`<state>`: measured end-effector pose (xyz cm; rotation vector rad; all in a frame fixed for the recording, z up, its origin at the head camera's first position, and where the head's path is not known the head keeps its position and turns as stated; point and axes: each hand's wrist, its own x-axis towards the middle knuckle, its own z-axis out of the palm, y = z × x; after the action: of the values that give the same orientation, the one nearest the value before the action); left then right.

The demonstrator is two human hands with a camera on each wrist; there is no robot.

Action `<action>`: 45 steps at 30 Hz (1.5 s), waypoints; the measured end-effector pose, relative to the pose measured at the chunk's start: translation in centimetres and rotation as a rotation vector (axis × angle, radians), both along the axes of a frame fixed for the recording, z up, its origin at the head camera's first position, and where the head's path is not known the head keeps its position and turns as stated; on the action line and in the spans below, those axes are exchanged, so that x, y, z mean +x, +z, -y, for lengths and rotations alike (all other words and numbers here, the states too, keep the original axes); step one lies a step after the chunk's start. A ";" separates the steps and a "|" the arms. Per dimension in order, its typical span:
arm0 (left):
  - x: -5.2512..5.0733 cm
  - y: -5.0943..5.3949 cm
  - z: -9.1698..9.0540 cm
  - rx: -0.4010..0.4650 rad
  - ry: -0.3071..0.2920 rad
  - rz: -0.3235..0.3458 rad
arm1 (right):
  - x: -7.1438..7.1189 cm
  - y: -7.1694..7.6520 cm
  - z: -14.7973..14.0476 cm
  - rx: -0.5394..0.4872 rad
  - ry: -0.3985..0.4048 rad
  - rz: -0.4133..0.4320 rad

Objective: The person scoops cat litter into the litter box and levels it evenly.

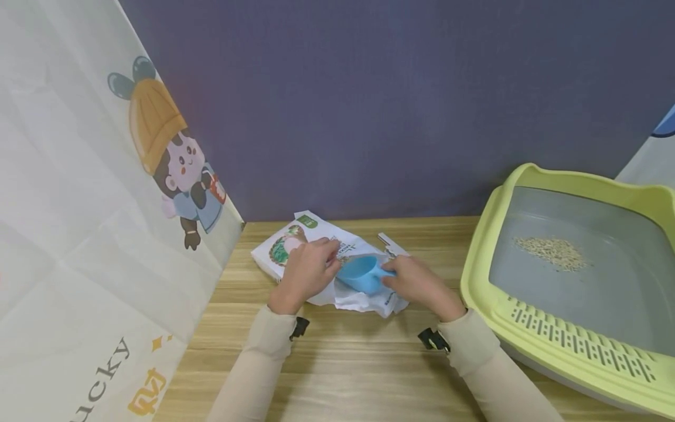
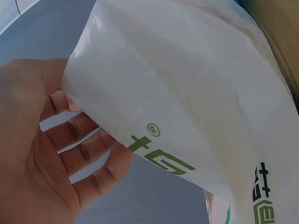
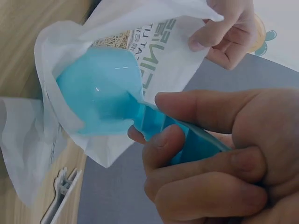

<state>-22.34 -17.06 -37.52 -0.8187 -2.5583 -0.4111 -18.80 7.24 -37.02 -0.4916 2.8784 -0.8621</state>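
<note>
A white printed bag (image 1: 271,249) lies on the table with its mouth open. My left hand (image 1: 307,271) pinches the upper edge of that mouth between thumb and fingers; the lifted film (image 2: 154,79) fills much of the left wrist view. My right hand (image 1: 419,284) grips the handle of a light blue scoop (image 1: 361,274). The scoop's bowl (image 3: 103,88) sits inside the bag's mouth, its underside towards the right wrist camera. Beside it, tan pellets (image 3: 114,39) show within the bag. What the bowl contains cannot be seen.
At right stands a litter box with a yellow-green rim (image 1: 477,264) and grey base; a small heap of pellets (image 1: 554,252) lies in it. A white bag clip (image 3: 60,196) lies just beyond the bag. A dark blue panel (image 1: 369,117) closes off the table's back.
</note>
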 end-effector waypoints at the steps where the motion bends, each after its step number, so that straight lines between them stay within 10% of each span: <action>1: 0.0 0.0 0.0 -0.001 0.001 0.004 | -0.1 -0.1 0.1 -0.004 -0.003 0.001; 45: 0.0 -0.1 -0.1 0.007 -0.004 -0.016 | -2.7 -4.7 3.3 -0.035 -0.116 -0.170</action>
<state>-22.32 -16.97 -37.60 -0.8209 -2.5396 -0.4131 -21.46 3.89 -41.76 -0.4245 3.0782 -0.9323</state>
